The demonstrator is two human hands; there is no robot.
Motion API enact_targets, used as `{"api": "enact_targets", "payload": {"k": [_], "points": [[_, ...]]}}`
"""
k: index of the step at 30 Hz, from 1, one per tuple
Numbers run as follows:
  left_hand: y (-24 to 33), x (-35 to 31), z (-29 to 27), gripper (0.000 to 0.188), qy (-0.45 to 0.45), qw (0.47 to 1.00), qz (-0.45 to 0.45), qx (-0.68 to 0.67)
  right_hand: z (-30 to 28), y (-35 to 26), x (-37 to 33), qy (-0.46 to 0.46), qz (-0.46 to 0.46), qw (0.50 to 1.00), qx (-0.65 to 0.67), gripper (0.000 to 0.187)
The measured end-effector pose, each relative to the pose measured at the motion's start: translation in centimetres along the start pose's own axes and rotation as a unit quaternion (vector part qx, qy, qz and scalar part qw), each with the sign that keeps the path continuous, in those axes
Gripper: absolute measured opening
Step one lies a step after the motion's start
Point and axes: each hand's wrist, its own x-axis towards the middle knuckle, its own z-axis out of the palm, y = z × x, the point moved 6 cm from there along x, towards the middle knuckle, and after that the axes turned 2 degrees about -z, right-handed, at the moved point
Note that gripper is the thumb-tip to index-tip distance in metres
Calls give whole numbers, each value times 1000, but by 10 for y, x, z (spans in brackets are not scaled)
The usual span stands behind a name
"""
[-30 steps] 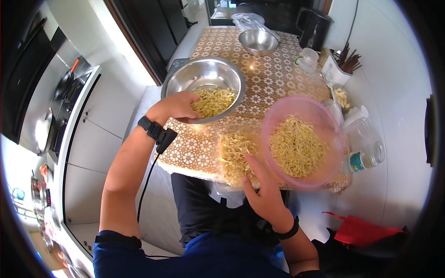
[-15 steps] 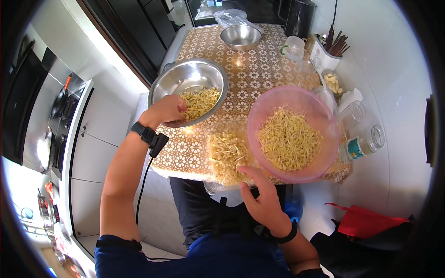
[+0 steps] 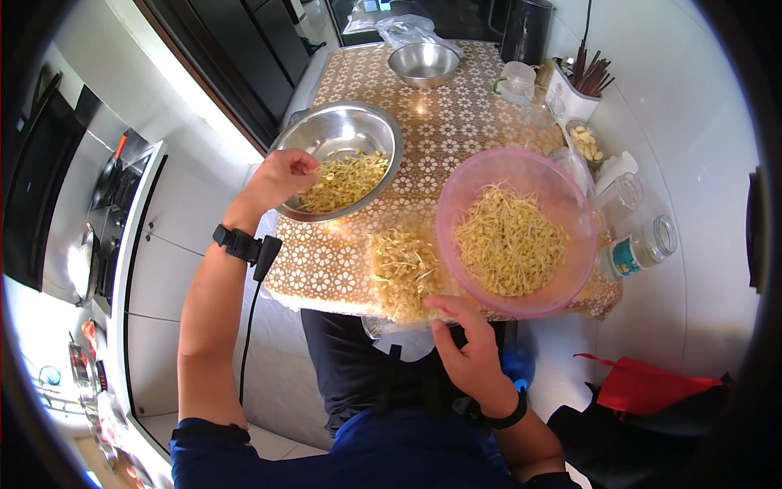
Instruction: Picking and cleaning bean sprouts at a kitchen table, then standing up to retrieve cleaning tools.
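Note:
My left hand (image 3: 281, 181) hovers over the left rim of a wide steel bowl (image 3: 371, 126), its fingers curled together. Whatever they may hold is too small to make out. Inside that bowl lie bean sprouts (image 3: 350, 181) with yellow heads. By the table's near edge is a loose pile of bean sprouts (image 3: 403, 273). My right hand (image 3: 471, 350) rests at the pile's right side, index finger and thumb apart, with nothing visible between them. Right of the pile stands a pink translucent basin (image 3: 456, 183) holding a large heap of long sprouts (image 3: 511, 244).
A smaller steel bowl (image 3: 423, 77) and a plastic bag (image 3: 406, 31) are at the far end of the patterned tablecloth (image 3: 432, 130). Along the right wall stand a glass mug (image 3: 516, 81), a chopstick holder (image 3: 574, 94), peeled garlic (image 3: 584, 143) and glass jars (image 3: 639, 251).
My left hand has risen and drawn back from the sprouts in the steel bowl toward its left rim. The right hand has shifted slightly right and nearer to me.

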Motion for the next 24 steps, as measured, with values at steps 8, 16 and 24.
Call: {"api": "enact_targets", "payload": {"k": [8,16,24], "points": [[32,-28,3,25,29,998,26,-41,17,19,-5,-5,120,963,240,27],[118,-123,81,22,-77,972,152,-159,44,20,16,-9,297,716,632,52],[137,-168,127,29,-76,965,217,-126,58,29,9,6,298,628,719,50]]}}
